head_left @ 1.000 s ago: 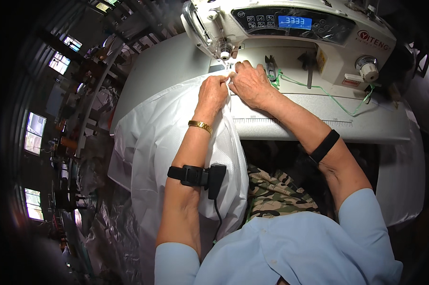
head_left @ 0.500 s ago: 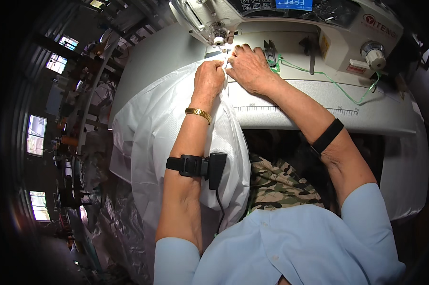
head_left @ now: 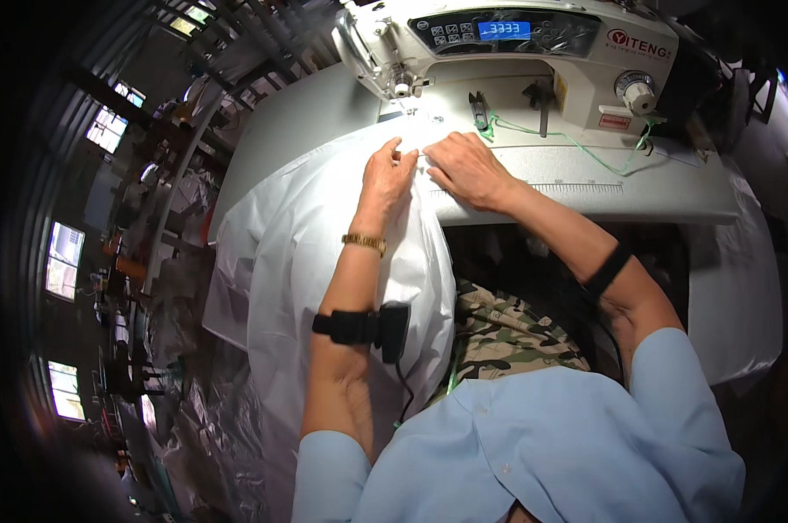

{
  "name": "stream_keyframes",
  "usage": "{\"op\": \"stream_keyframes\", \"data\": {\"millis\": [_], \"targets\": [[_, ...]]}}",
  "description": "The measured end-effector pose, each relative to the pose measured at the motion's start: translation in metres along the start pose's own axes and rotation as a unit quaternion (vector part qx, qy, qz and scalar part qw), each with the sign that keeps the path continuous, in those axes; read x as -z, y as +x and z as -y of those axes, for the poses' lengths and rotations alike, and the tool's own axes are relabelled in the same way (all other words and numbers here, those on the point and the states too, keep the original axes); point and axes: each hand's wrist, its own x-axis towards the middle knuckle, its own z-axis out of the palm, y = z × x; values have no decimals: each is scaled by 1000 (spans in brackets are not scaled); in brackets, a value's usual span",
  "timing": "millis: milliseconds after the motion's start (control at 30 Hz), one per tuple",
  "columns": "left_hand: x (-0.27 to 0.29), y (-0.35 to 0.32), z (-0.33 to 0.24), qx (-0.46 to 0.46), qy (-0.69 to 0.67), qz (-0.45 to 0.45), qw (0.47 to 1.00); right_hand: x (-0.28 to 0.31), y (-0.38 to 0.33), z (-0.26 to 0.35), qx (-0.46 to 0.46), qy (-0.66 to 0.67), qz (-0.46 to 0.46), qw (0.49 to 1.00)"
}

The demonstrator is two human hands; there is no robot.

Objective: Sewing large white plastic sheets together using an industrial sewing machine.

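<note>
- Creased white sheet [head_left: 302,231] is draped over the table [head_left: 285,109] edge; its lower end can't be made out.
- Left hand [head_left: 387,177] is laid on it, thumb and forefinger parted.
- Needle area [head_left: 404,103] is blurred by glare.
- Right hand [head_left: 470,170] is curled at the sheet; grip can't be told.
- Blue display [head_left: 504,30] and red lettering [head_left: 640,41] are carried by white sewing machine [head_left: 593,87].

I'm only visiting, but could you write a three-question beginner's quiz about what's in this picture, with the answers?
1. True or false: the left hand is over the white fabric.
2. The gold band is on which wrist? A) right; B) left; C) neither.
3. Which is nearer the right hand: the dark tool lying on the table, or the white dial on the sewing machine?

Key: 1. True. 2. B. 3. The dark tool.
</note>
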Motion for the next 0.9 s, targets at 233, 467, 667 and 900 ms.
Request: {"op": "stream_keyframes", "data": {"millis": [233,467,667,900], "targets": [[24,-179,-41,-109,24,-16,994,14,-118,83,-98,233,8,968],[22,-257,-28,-101,142,-58,983,-16,-158,126,-287,565,162,756],[26,-266,-12,-38,125,-87,988,-22,-164,147,-273,721,148,619],[36,-288,7,-85,282,-119,948,8,-157,142,-251,619,234,706]]}}
